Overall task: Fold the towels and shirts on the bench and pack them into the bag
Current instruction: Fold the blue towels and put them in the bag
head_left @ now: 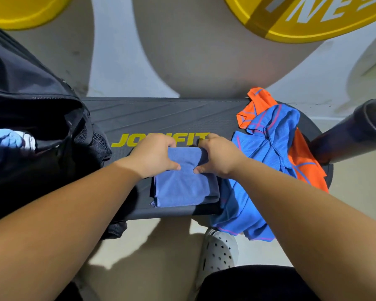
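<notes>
A: So, how far along?
B: Partly, I'd judge. The left hand [154, 156] and right hand [220, 157] both pinch the far end of the blue towel [182, 183], folded on a dark cloth [214, 187] near the table's [161, 114] front edge. Pale cloth [11, 137] sits in the open bag [41, 118].
A: What's left?
B: The blue shirt [267, 148] and orange shirt [302, 161], crumpled at the right and spilling over the edge. Beyond the towel the table is bare.

Pale beige floor [182, 68], smooth and faintly scuffed, crossed by broad white curved bands [115, 51]. At the far left, part of a yellow disc [28, 9]; at the far right, a larger yellow plate [302, 20] with white lettering, cut off at the edge. Across the middle, a black textured bench [161, 114] marked in yellow letters. Just right of it, a black padded roller [352, 135]. Hard light, sharp-edged shadow [161, 246] on the floor nearer in.
</notes>
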